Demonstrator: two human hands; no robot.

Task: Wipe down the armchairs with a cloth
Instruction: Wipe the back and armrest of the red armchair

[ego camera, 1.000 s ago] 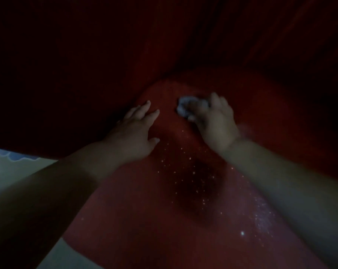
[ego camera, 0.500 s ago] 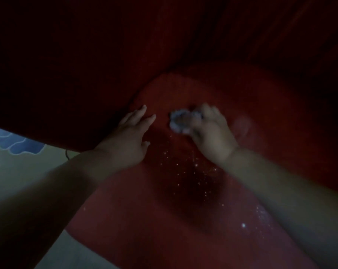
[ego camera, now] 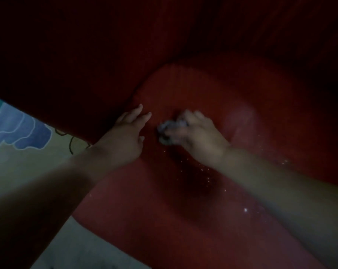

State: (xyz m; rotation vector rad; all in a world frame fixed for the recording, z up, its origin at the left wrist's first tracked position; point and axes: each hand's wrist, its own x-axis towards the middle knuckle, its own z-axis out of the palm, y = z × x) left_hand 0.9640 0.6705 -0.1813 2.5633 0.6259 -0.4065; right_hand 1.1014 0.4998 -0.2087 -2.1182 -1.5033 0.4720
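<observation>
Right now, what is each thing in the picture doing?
Cloth: bunched up, gripped and pressed on the seat.
Right hand: curled round the cloth.
Left hand: flat, fingers straight, resting on the seat.
Red seat: dotted with shiny specks, dark patch in the middle.
Floor: pale, with a blue pattern.

Pale floor (ego camera: 24,167) at lower left, w/ a blue wavy-edged patch (ego camera: 19,133) outlined in white near the left edge. Thin dark squiggly line (ego camera: 70,144) just right of it. Lighting very dim.
</observation>
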